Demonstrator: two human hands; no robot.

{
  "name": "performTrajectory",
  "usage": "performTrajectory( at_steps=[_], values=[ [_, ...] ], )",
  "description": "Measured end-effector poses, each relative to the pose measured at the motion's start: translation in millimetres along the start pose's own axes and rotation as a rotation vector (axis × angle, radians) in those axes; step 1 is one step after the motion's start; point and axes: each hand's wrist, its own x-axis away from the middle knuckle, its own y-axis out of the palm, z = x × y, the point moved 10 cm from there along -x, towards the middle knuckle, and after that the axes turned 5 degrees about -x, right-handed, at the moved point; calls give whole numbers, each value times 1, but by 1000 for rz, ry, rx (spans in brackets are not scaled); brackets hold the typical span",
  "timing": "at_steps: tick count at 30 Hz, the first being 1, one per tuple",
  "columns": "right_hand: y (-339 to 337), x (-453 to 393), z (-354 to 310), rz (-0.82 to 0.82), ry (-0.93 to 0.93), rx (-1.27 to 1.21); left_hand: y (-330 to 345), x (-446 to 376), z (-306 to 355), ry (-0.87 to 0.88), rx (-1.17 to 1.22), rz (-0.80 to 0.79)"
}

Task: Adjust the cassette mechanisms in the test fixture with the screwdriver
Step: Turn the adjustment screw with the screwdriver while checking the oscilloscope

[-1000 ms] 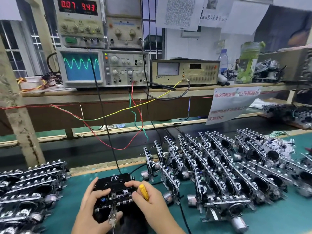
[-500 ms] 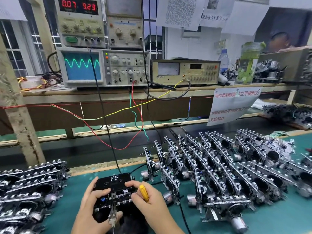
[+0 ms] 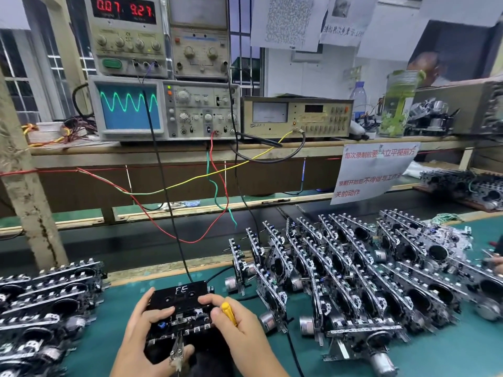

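The right hand [image 3: 239,330] covers most of the yellow screwdriver [image 3: 228,312], so its tip cannot be seen. Both wrists run off the bottom edge. Under the left hand [image 3: 144,336], part of the black test fixture [image 3: 181,300] is hidden.

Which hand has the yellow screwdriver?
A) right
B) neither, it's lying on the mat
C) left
A: the yellow screwdriver sits gripped in the right hand, while the left hand holds the fixture.
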Motion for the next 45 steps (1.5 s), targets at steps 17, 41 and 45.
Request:
performTrajectory(
  at_steps=[17,41,45],
  values=[
    [1,-3,1,-17,0,-16,-1,-1,5,1,13,19],
    [8,-2,-4,-13,-15,134,-1,1,-3,-40,-5,4],
    [8,-3,-5,4,-14,139,-1,-2,-1,-79,22,-50]
  ],
)
